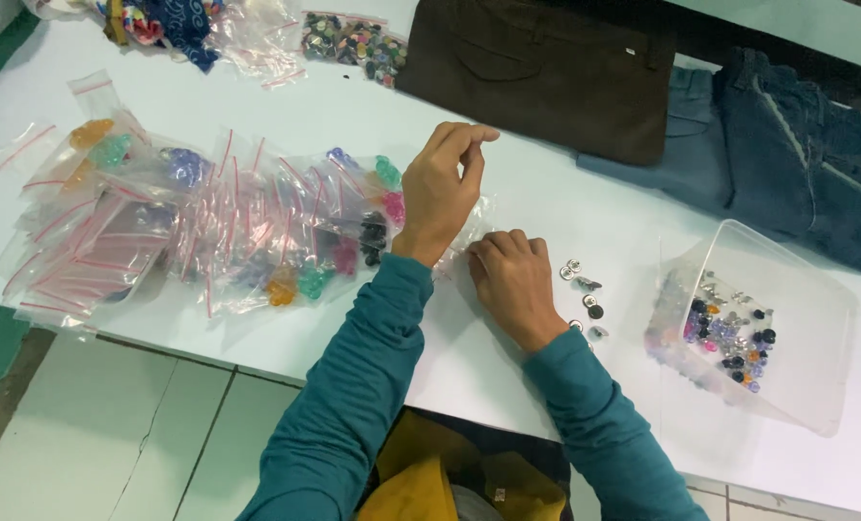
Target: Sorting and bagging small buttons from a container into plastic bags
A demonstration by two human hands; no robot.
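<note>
My left hand (442,188) is raised over the white table (546,203), thumb and fingers pinched together on something too small to make out. My right hand (513,278) rests on the table with fingers curled, gripping the edge of a small clear zip bag (469,224) that lies between both hands. A few loose metal buttons (585,299) lie just right of my right hand. Both arms wear teal sleeves.
A heap of small clear zip bags (208,217) with coloured buttons covers the left. A clear plastic tub (768,328) of mixed buttons stands at right. Brown fabric (546,68) and blue jeans (797,164) lie at the back. Another bag of buttons (353,43) lies far back.
</note>
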